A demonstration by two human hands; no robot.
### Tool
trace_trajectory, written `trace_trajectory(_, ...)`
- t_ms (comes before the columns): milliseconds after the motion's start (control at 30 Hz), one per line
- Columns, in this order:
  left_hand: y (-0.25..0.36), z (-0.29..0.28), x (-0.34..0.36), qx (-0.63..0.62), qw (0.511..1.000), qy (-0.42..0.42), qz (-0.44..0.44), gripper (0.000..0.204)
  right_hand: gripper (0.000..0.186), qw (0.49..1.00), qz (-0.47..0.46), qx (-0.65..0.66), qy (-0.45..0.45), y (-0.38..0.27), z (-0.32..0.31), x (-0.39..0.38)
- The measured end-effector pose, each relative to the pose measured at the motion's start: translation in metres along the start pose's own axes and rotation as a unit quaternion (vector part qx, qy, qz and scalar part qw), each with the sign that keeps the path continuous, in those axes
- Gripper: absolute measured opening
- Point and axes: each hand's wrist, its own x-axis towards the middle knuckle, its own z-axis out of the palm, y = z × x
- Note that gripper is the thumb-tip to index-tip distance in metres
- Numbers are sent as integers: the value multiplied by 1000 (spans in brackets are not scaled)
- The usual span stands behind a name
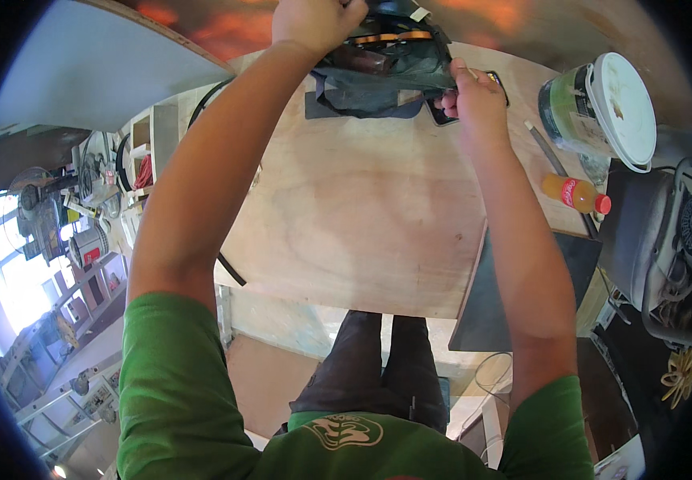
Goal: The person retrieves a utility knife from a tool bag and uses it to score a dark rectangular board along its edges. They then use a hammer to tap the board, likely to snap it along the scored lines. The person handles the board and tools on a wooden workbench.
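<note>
Evidently, in the head view, my right hand (pixel 474 96) pinches the near right edge of a dark bag (pixel 394 82), which lies at the far end of the tabletop (pixel 346 224). My left hand (pixel 318 24) is up beside the bag's left side, fingers curled; I cannot tell whether it grips anything. An orange item (pixel 390 38) shows in the bag's mouth. I judge this step as steadying that mouth; the next move seems to call for a firm right pinch.
</note>
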Motion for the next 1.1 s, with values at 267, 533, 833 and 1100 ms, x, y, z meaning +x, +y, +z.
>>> trace_trajectory(267, 28, 19, 16, -187, 936, -148, -258, 17, 32, 999, 26, 17, -11, -3, -1, 0)
trace_trajectory(533, 37, 51, 8, 10, 974, -210, -83, 24, 30, 999, 20, 27, -39, -2, -5, 5)
trace_trajectory(833, 43, 59, 7, 60, 952, -299, -18, 36, 32, 998, 21, 9, -60, -4, -4, 7)
trace_trajectory(1100, -1, 23, 23, 109, 892, -393, 196, 33, 31, 999, 26, -6, -37, -4, -12, 9)
